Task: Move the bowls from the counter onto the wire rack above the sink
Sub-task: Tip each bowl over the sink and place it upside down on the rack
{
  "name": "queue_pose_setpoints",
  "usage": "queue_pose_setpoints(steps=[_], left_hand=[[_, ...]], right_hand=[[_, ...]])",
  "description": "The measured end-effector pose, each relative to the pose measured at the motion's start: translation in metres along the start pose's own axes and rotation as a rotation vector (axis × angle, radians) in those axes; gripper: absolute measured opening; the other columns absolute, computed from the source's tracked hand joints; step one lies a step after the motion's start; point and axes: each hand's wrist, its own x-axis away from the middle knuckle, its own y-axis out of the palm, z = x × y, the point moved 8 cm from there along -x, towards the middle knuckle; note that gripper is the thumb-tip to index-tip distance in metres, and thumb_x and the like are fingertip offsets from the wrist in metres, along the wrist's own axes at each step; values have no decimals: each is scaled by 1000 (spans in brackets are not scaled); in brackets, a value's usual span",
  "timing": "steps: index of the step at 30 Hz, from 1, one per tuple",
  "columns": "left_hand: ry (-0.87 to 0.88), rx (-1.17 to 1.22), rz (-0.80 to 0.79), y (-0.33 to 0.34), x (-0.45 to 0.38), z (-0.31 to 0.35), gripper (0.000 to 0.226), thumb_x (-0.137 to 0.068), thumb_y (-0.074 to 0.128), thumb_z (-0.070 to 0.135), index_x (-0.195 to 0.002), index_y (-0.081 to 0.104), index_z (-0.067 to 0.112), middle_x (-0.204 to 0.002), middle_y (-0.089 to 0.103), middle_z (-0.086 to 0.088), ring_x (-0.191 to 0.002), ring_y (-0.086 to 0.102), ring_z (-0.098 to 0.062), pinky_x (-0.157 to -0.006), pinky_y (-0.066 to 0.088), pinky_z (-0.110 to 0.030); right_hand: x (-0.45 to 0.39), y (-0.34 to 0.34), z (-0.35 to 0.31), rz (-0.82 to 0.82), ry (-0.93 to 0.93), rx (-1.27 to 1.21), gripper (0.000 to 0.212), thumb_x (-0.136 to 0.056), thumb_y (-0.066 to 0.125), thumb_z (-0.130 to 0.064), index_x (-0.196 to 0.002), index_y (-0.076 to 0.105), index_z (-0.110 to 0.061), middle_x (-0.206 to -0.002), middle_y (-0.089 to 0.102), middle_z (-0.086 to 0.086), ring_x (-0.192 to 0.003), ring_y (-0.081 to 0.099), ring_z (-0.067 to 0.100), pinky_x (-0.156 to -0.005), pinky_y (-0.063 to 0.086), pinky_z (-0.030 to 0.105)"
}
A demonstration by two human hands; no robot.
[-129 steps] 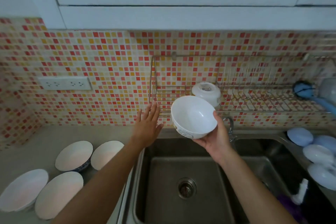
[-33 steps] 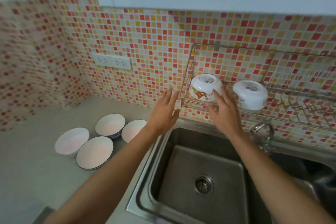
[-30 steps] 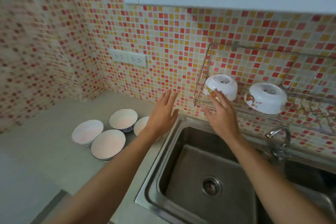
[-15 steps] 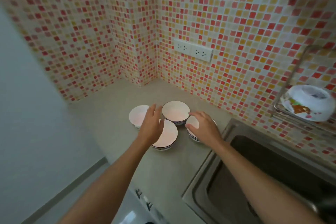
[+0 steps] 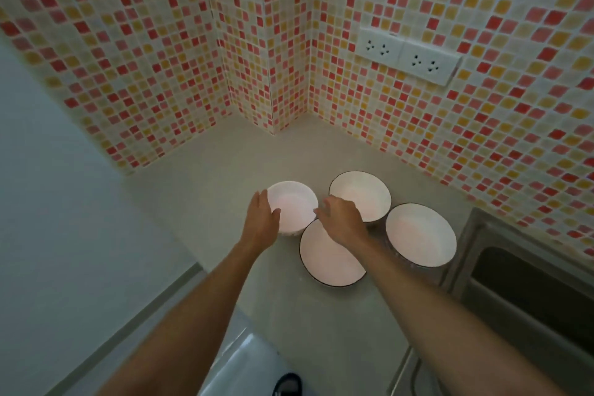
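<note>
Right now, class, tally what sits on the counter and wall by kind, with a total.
Bowls with a dark rim: 3
Plain white bowl: 1, with the left hand on its rim and the right hand at its other side
Wall socket plates: 2
Total: 6
</note>
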Motion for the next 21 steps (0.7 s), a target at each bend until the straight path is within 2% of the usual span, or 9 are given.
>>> queue_pose_setpoints(steps=[3, 7, 10, 12, 15, 18, 21], left_hand=[[-106, 34, -13, 1, -16, -18, 57, -97, 43, 17, -143, 17, -5, -151, 24, -23, -139, 24, -33, -110, 17, -32], [-207, 70, -39, 7, -31, -34, 52, -98, 41, 15, -142, 22, -4, -143, 36, -26, -132, 36, -39, -106, 29, -40], [-222, 52, -67, 13, -34, -38, 40, -98, 37, 14, -135, 33, -2, -131, 49, -29, -119, 48, -44, -96, 40, -43], [-226, 45, -54, 13, -35, -39, 37, -97, 38, 10, -132, 37, -1, -127, 52, -29, -115, 50, -44, -92, 42, -43], [-221, 18, -19, 5, -35, -35, 36, -91, 39, 2, -127, 42, -3, -124, 54, -30, -112, 52, -45, -89, 45, -44], [-149, -30, 30, -14, -37, -16, 37, -88, 39, -1, -125, 45, -3, -120, 56, -30, -107, 54, -47, -84, 47, -44], [-77, -97, 68, -32, -33, 10, 37, -88, 39, -3, -124, 45, -2, -117, 57, -29, -103, 56, -46, -82, 48, -46]], right_hand=[[-18, 19, -2, -34, 49, 84, 30, -96, 50, -32, -107, 58, -5, -109, 65, 19, -104, 56, 39, -74, 41, 37], [-30, 35, -2, -58, 109, 146, 32, -98, 46, -28, -116, 57, -5, -118, 62, 18, -112, 54, 36, -88, 43, 39], [-33, 40, 0, -54, 132, 216, 28, -99, 45, -24, -118, 56, -7, -122, 62, 13, -117, 53, 32, -105, 33, 40], [-34, 39, 0, -24, 140, 209, 24, -97, 44, -17, -115, 57, -7, -119, 64, 13, -116, 53, 31, -110, 27, 39], [-32, 34, -3, 31, 147, 103, 21, -94, 44, -10, -108, 59, -4, -111, 66, 18, -110, 53, 36, -102, 32, 38], [-27, 25, -2, 92, 155, -59, 20, -90, 47, -11, -104, 59, -3, -103, 66, 18, -102, 51, 39, -79, 39, 38], [-12, 4, 4, 189, 187, -309, 23, -84, 54, -13, -105, 63, -9, -93, 69, 11, -91, 59, 32, -69, 43, 32]])
